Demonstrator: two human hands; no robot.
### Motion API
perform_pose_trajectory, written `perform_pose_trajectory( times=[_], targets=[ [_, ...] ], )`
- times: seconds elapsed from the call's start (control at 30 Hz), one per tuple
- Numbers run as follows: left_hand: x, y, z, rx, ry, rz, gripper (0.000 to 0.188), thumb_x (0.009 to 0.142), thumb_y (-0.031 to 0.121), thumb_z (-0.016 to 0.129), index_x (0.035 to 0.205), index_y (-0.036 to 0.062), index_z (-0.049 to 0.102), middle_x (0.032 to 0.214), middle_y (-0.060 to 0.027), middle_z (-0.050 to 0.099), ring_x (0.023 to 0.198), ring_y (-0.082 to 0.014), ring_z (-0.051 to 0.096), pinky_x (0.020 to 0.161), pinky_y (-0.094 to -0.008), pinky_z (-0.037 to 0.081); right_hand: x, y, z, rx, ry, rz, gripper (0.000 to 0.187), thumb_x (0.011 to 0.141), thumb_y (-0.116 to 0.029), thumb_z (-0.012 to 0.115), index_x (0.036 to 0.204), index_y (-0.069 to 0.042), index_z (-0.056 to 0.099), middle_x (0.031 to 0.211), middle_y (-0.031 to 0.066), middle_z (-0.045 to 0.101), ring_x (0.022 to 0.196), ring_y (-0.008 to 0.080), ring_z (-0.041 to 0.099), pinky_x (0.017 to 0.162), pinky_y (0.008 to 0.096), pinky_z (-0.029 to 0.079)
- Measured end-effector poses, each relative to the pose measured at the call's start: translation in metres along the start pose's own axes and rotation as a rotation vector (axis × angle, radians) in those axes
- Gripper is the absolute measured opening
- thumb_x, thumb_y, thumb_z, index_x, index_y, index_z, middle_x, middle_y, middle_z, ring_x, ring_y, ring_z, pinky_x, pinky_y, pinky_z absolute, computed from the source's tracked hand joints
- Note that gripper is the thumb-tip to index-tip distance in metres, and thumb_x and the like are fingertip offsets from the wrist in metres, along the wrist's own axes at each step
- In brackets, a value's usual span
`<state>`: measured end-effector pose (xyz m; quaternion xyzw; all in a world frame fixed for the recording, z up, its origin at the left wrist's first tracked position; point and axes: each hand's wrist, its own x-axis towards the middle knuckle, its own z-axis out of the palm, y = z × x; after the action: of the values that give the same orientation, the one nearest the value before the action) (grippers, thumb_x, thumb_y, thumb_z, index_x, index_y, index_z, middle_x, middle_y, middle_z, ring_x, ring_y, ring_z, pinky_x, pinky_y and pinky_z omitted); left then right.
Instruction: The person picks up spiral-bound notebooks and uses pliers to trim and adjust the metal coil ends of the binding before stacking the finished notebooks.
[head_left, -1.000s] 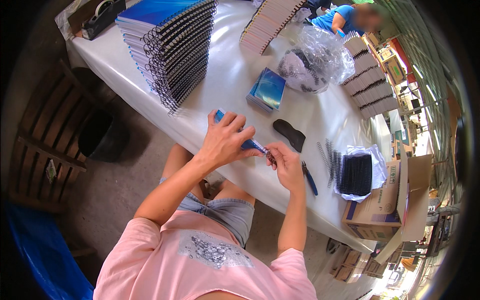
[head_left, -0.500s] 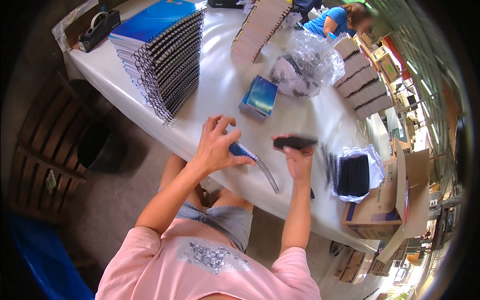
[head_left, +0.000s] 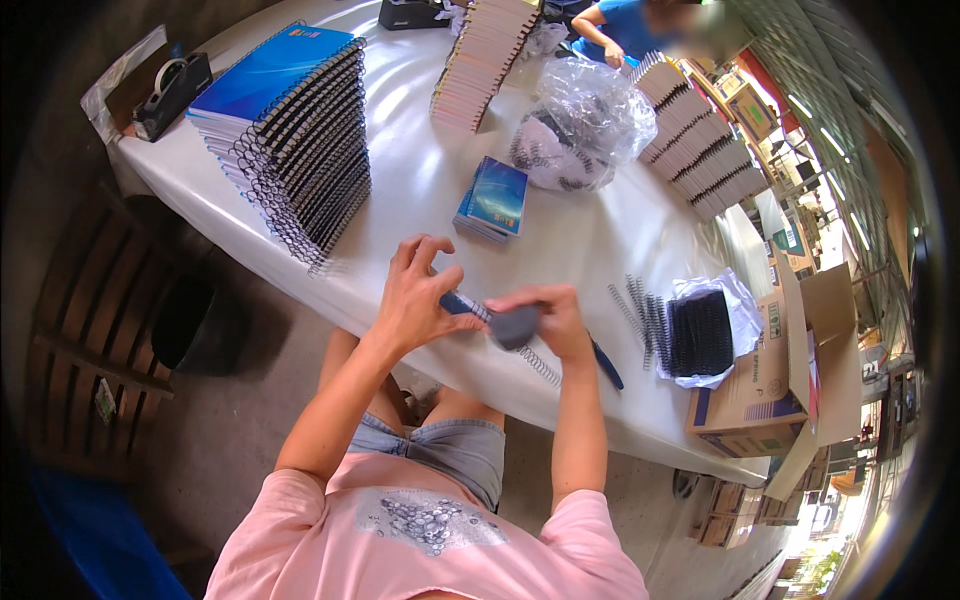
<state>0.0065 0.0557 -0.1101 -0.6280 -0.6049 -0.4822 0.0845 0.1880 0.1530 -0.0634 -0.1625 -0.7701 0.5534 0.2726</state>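
My left hand [head_left: 410,300] grips a small blue notebook [head_left: 458,304] on edge between thumb and fingers, just above the near edge of the table. A thin spiral coil [head_left: 541,367] runs out of the notebook's near end and hangs toward me. Closed around a dark, rounded, flat pad [head_left: 514,328], my right hand [head_left: 557,312] brings it against the coil beside the notebook's end. The pad is blurred and hides part of the coil. Farther off lies a short pile of small blue notebooks [head_left: 497,198].
A tall stack of coil-bound blue notebooks [head_left: 310,140] stands at left, near a tape dispenser [head_left: 172,95]. Loose black coils [head_left: 650,320], a coil bundle on paper [head_left: 698,335], a blue-handled tool [head_left: 607,365] and a cardboard box [head_left: 755,375] are at right. A person [head_left: 620,30] works beyond.
My right hand has moved left with the dark pad, from apart to against the coil. The left hand keeps its hold on the notebook. The view has shifted slightly.
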Motion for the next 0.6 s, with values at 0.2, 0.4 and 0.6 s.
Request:
perform_pose_trajectory(
  times=[0.2, 0.4, 0.6],
  targets=[
    [0.002, -0.005, 0.003, 0.028, -0.059, -0.013, 0.061, 0.044, 0.054, 0.080, 0.073, 0.0051, 0.059, 0.111, -0.0122, 0.049, 0.104, -0.0344, 0.043, 0.083, -0.0461, 0.041, 0.002, 0.006, 0.002, 0.109, 0.109, 0.059, 0.028, 0.069, 0.009, 0.060, 0.093, -0.001, 0.070, 0.085, 0.0098, 0.071, 0.072, 0.0116, 0.064, 0.069, 0.0249, 0.050],
    [0.008, 0.000, 0.008, -0.032, 0.012, -0.047, 0.070, 0.041, 0.054, 0.085, 0.077, 0.0044, 0.051, 0.121, -0.0195, 0.036, 0.102, -0.0358, 0.039, 0.083, -0.0441, 0.041, 0.000, 0.014, 0.002, 0.260, 0.300, 0.095, 0.028, 0.065, 0.009, 0.068, 0.090, -0.002, 0.072, 0.082, 0.0089, 0.071, 0.070, 0.0114, 0.063, 0.069, 0.0256, 0.050],
    [0.005, -0.015, 0.020, -0.349, 0.026, -0.191, 0.082, 0.036, 0.052, 0.089, 0.086, 0.0053, 0.044, 0.111, -0.0163, 0.034, 0.104, -0.0330, 0.036, 0.082, -0.0411, 0.039, 0.016, 0.009, 0.004, -0.135, 0.200, 0.166, 0.030, 0.069, 0.007, 0.056, 0.093, -0.003, 0.071, 0.082, 0.0126, 0.070, 0.071, 0.0113, 0.063, 0.068, 0.0260, 0.049]
  ],
)
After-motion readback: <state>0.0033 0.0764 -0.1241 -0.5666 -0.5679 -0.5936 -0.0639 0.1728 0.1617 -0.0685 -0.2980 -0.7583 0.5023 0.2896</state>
